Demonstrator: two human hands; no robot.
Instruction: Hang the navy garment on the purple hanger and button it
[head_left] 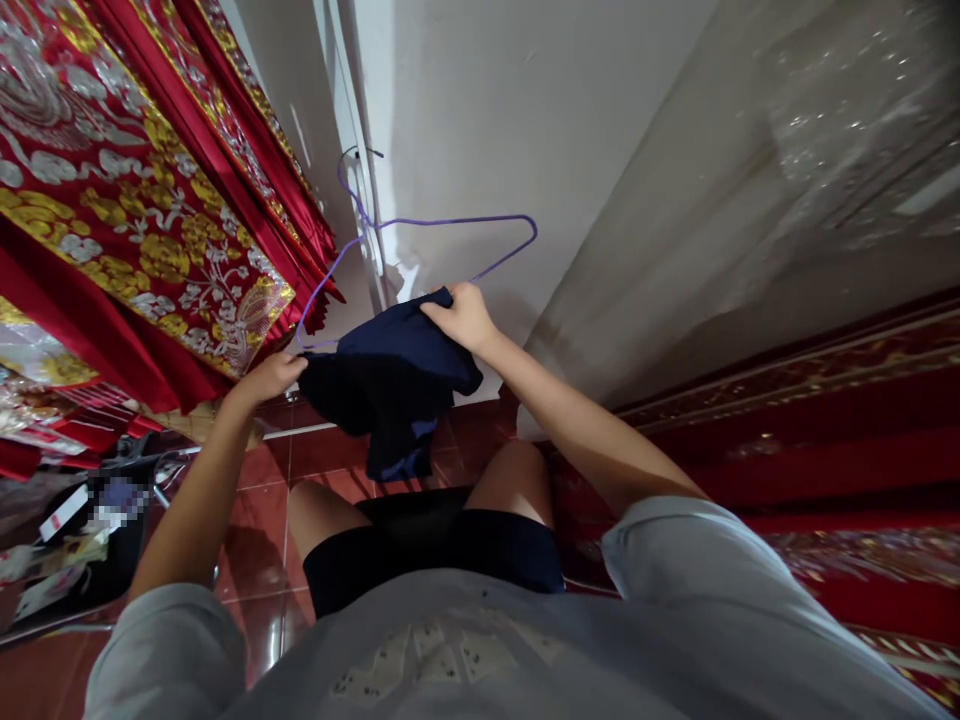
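A dark navy garment [390, 360] hangs over the lower bar of a purple clothes hanger [450, 220]. My right hand [463, 318] pinches the upper right edge of the cloth, thumb on top. At the cloth's left end, my left hand [274, 378] has its fingers closed on the edge. The hanger's hook [346, 170] is caught up at a white door edge, near a thin dark bar. Most of the hanger's lower bar is covered by the cloth, which droops in folds toward the floor.
Red curtains with gold and silver embroidery [172, 220] hang at the left. A pale wall [540, 110] stands ahead, with clear plastic sheeting [847, 130] at the right. Red embroidered cloth [825, 450] lies along the right. A dark tray-like surface with small items [64, 560] is at lower left, above red floor tiles [259, 530].
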